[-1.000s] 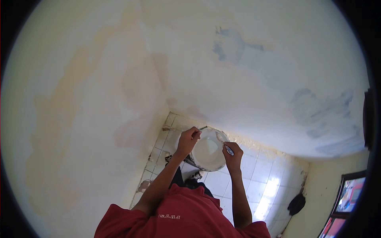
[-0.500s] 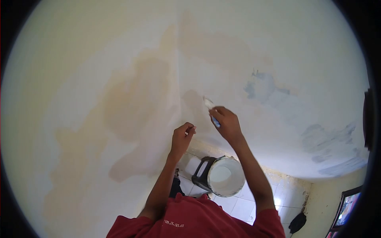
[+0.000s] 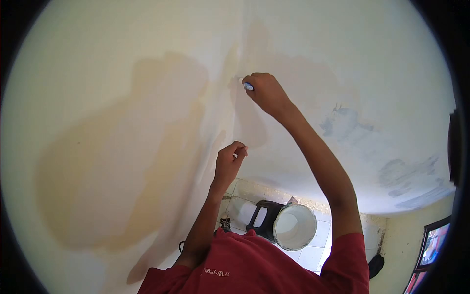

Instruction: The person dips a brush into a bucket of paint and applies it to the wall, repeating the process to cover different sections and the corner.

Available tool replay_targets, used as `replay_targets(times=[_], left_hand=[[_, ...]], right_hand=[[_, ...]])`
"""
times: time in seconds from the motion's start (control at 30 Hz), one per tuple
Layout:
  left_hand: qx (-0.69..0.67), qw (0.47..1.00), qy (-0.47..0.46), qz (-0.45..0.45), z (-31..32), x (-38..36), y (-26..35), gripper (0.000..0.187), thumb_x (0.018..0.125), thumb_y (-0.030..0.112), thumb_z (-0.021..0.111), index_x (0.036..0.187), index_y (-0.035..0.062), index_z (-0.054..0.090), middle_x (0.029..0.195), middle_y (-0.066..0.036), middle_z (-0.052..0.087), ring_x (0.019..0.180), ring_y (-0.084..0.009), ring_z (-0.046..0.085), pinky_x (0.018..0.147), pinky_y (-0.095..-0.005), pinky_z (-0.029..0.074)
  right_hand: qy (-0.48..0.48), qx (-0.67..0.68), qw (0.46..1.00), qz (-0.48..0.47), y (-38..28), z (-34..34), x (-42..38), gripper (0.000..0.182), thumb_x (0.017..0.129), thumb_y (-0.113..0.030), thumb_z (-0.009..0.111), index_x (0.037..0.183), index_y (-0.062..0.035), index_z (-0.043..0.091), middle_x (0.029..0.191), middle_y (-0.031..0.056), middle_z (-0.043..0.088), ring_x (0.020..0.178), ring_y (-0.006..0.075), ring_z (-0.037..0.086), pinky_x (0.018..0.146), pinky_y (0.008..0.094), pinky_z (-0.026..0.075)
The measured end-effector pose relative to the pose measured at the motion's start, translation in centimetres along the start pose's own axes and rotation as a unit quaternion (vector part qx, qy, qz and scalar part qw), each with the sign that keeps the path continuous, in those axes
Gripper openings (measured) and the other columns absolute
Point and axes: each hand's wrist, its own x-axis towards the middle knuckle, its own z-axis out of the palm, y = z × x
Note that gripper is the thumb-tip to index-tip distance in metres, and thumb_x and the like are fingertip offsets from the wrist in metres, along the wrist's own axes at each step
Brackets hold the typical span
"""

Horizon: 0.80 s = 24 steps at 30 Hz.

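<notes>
My right hand (image 3: 267, 92) is raised at the corner between two walls, closed around a paintbrush (image 3: 248, 86). The blue-and-white end of its handle points towards me. Most of the brush is hidden by my fingers, and a little of its pale head shows against the wall corner (image 3: 238, 105). Lower down, my left hand (image 3: 230, 159) hovers before the corner with fingers curled to the thumb; I make out nothing in them. Below it a whitish paint bucket (image 3: 299, 228) with pale contents sits by a black stool (image 3: 264, 219).
Grey smears (image 3: 348, 122) mark the right wall, and yellowish patches show on the left wall (image 3: 112, 161). White tiles (image 3: 309, 252) cover the floor. A lit screen (image 3: 433, 245) is at the lower right, near a dark object (image 3: 376, 266) by the wall.
My right hand has gone up and left with the paintbrush, into the corner. My left hand has risen slightly, still curled. The view has shifted, so bucket and stool appear further right and lower.
</notes>
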Motion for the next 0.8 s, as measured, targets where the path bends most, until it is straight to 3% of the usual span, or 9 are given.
replay_targets(times=[0.03,0.27,0.53,0.63,0.8], left_hand=[[-0.014,1.000,0.009,0.013,0.0,0.2,-0.1,0.012,0.094,0.013,0.064,0.089,0.0017,0.065,0.073,-0.005,0.068,0.064,-0.0096,0.061,0.051,-0.0259,0.043],[-0.008,1.000,-0.006,0.024,-0.6,1.0,0.2,0.012,0.094,0.013,0.064,0.089,0.0025,0.065,0.072,-0.005,0.067,0.064,-0.0107,0.061,0.052,-0.0264,0.043],[-0.022,0.999,0.008,0.027,-1.2,1.4,1.0,0.012,0.094,0.013,0.064,0.089,0.0024,0.065,0.072,-0.005,0.067,0.064,-0.0111,0.061,0.053,-0.0268,0.044],[-0.014,1.000,-0.013,0.004,-1.4,1.2,1.5,0.012,0.096,0.012,0.062,0.093,0.0003,0.065,0.076,-0.004,0.067,0.069,-0.0103,0.063,0.061,-0.0251,0.050],[-0.032,0.999,-0.018,0.005,-1.1,1.0,1.3,0.012,0.095,0.011,0.062,0.092,-0.0003,0.065,0.076,-0.005,0.067,0.069,-0.0099,0.062,0.061,-0.0244,0.050]], right_hand=[[0.008,-0.014,1.000,-0.016,0.1,-0.3,0.7,0.014,0.081,-0.004,0.066,0.095,-0.0021,0.070,0.084,0.0155,0.066,0.081,0.0355,0.064,0.074,0.0439,0.051],[0.095,-0.097,0.987,-0.088,-1.3,-6.7,5.6,0.017,0.082,-0.006,0.069,0.099,-0.0014,0.070,0.087,0.0160,0.066,0.081,0.0371,0.063,0.074,0.0447,0.051],[0.110,-0.109,0.986,-0.068,-3.3,-9.1,5.6,0.016,0.083,-0.005,0.069,0.099,-0.0016,0.070,0.084,0.0152,0.066,0.076,0.0348,0.064,0.072,0.0416,0.051],[0.091,-0.077,0.990,-0.081,-3.8,-8.3,3.4,0.014,0.082,-0.005,0.069,0.096,-0.0029,0.071,0.083,0.0164,0.066,0.076,0.0358,0.064,0.071,0.0417,0.051],[-0.028,0.019,0.999,0.006,-1.3,-1.7,-1.5,0.015,0.080,-0.005,0.069,0.094,-0.0013,0.071,0.082,0.0193,0.067,0.077,0.0379,0.064,0.073,0.0435,0.051]])
